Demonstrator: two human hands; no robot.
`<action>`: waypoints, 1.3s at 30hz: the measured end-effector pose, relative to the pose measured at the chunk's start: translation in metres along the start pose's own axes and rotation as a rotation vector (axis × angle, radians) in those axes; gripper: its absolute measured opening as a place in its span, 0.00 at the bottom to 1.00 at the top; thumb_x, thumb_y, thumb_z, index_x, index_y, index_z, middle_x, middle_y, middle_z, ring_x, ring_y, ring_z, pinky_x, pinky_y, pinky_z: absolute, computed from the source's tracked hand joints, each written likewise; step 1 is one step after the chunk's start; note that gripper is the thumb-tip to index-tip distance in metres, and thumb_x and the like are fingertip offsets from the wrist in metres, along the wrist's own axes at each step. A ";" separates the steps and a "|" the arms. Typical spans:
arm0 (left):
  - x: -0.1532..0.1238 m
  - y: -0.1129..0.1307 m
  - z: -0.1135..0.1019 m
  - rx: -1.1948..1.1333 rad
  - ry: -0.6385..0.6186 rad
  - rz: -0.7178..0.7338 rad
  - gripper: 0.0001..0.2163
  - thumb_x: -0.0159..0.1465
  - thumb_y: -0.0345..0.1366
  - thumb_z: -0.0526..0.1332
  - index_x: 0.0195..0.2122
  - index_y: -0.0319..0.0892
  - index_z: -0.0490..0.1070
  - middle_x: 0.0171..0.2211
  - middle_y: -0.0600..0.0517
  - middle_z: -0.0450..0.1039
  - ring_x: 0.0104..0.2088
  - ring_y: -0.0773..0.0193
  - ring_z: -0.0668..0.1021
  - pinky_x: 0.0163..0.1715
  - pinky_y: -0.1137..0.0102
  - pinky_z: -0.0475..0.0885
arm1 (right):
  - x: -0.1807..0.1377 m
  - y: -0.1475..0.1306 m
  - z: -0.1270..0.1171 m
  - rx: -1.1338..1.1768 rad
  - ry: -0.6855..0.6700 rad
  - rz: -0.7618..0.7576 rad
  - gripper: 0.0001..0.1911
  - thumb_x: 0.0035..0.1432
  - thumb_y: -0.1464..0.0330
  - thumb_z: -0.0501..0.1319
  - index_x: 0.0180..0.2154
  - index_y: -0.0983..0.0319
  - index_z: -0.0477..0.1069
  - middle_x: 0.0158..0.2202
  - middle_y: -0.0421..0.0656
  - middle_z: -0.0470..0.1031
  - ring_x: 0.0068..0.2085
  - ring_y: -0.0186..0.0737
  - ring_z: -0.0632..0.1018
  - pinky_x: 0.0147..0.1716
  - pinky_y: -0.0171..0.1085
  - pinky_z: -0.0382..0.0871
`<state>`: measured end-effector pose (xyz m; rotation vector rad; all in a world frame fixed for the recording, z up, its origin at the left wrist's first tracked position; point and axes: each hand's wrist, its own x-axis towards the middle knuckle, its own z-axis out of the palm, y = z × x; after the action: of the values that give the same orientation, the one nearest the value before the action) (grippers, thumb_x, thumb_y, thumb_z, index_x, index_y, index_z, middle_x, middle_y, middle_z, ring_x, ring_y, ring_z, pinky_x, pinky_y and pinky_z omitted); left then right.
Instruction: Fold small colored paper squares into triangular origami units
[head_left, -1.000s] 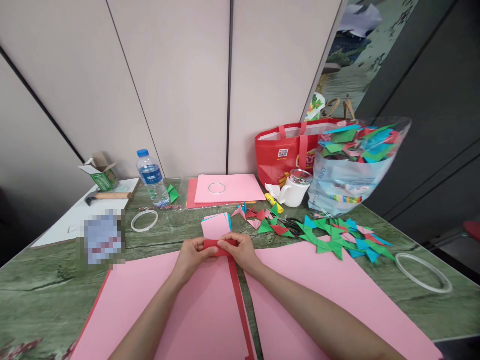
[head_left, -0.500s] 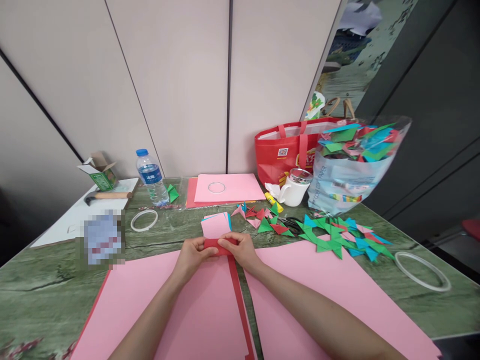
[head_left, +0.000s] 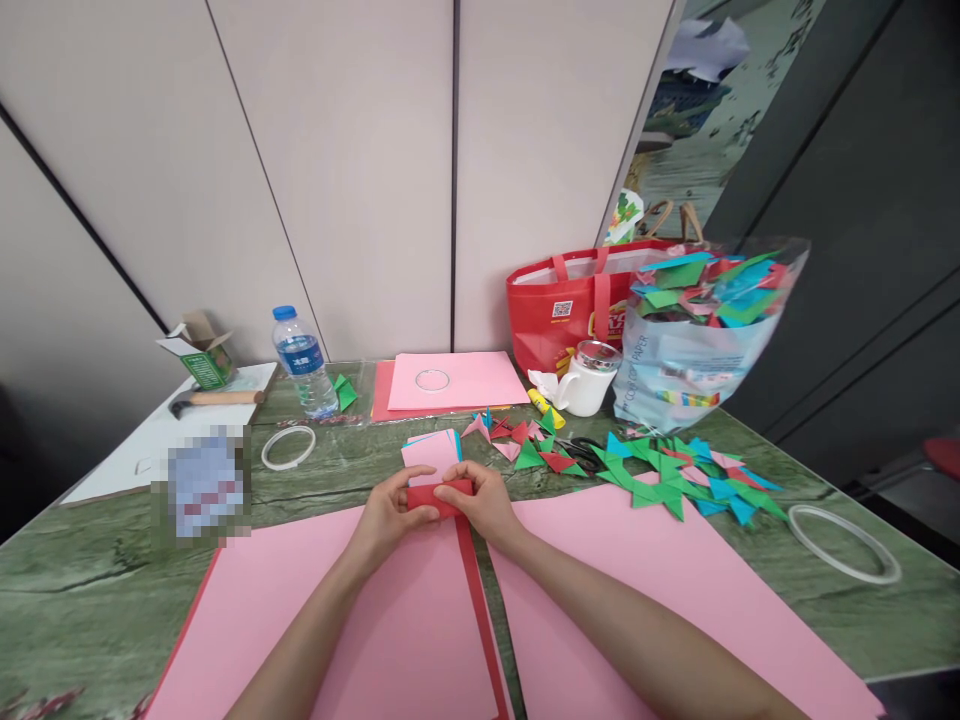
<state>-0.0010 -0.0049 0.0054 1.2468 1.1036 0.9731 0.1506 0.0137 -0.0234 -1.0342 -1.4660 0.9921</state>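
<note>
While both forearms reach in from the near edge of the table (head_left: pixel 352 472), we record the left hand (head_left: pixel 390 510) and the right hand (head_left: pixel 486 503) gripping one small folded red paper (head_left: pixel 424 495) between them. We note the left fingers closed on its left end, thumb at the lower edge; the right hand pinches the right end, thumb lying across the face. We place the red paper at the centre, above the far edge of a large pink sheet (head_left: pixel 405 620) on the left and just nearer than a stack of small sheets (head_left: pixel 430 450), pink on top. To the right we see a second large pink sheet (head_left: pixel 637 545), and beyond it a green folded-paper ring (head_left: pixel 666 490) among loose folded pieces (head_left: pixel 517 433). Far right we log a white mug (head_left: pixel 589 390), a red bag (head_left: pixel 544 335) and a clear bag (head_left: pixel 679 355) filled with folded paper; far left, a water bottle (head_left: pixel 302 358) and a hammer (head_left: pixel 225 398).
</note>
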 end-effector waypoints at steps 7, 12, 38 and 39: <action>-0.002 0.004 0.003 0.052 0.035 0.016 0.15 0.44 0.33 0.66 0.35 0.41 0.74 0.24 0.54 0.75 0.25 0.63 0.76 0.29 0.69 0.73 | 0.002 0.001 0.000 0.070 0.004 0.035 0.08 0.41 0.65 0.64 0.23 0.63 0.69 0.22 0.38 0.69 0.24 0.32 0.68 0.26 0.31 0.62; -0.002 0.004 0.005 0.009 0.039 -0.001 0.15 0.43 0.32 0.66 0.35 0.40 0.73 0.23 0.54 0.75 0.25 0.63 0.76 0.29 0.69 0.73 | 0.003 0.003 0.000 0.090 0.018 0.055 0.09 0.40 0.65 0.64 0.22 0.64 0.70 0.22 0.38 0.70 0.24 0.33 0.69 0.26 0.32 0.62; -0.004 0.010 0.001 0.069 0.130 0.040 0.16 0.43 0.34 0.66 0.35 0.40 0.74 0.23 0.53 0.76 0.26 0.61 0.77 0.28 0.70 0.72 | 0.004 0.004 -0.007 0.213 -0.258 0.078 0.23 0.36 0.68 0.66 0.39 0.61 0.67 0.32 0.39 0.71 0.32 0.35 0.72 0.30 0.32 0.67; -0.004 0.012 0.001 0.073 0.121 0.034 0.16 0.43 0.34 0.66 0.35 0.40 0.74 0.23 0.53 0.76 0.26 0.61 0.77 0.27 0.70 0.72 | 0.004 0.005 -0.007 0.209 -0.266 0.076 0.22 0.36 0.67 0.67 0.38 0.62 0.68 0.31 0.40 0.71 0.31 0.35 0.72 0.30 0.32 0.67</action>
<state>-0.0011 -0.0078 0.0173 1.2822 1.2247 1.0537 0.1578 0.0193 -0.0260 -0.8344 -1.5052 1.3482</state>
